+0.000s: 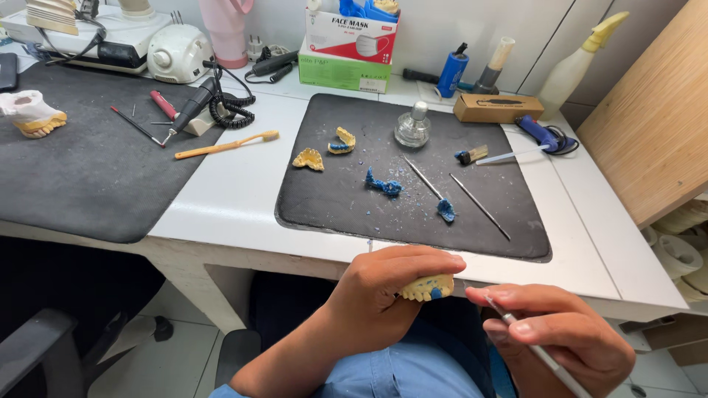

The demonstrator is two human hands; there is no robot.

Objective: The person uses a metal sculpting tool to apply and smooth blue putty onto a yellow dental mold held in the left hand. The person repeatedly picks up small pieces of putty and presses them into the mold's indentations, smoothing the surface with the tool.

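I see left hand point(380, 295) grip closed around yellow dental cast point(428, 287) | right hand point(568, 335) grip pinching thin metal tool point(542, 354) just beside cast | below worktop point(221, 214) edge

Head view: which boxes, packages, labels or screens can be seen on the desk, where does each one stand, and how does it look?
White and red carton: back of the desk, open top, resting on the green box.
Green box: flat, under that carton, behind the dark mat.
Brown cardboard box: long and low, by the mat's far right corner, with a dark label.
Blue can: upright, between the green and brown boxes.
No screen is visible.
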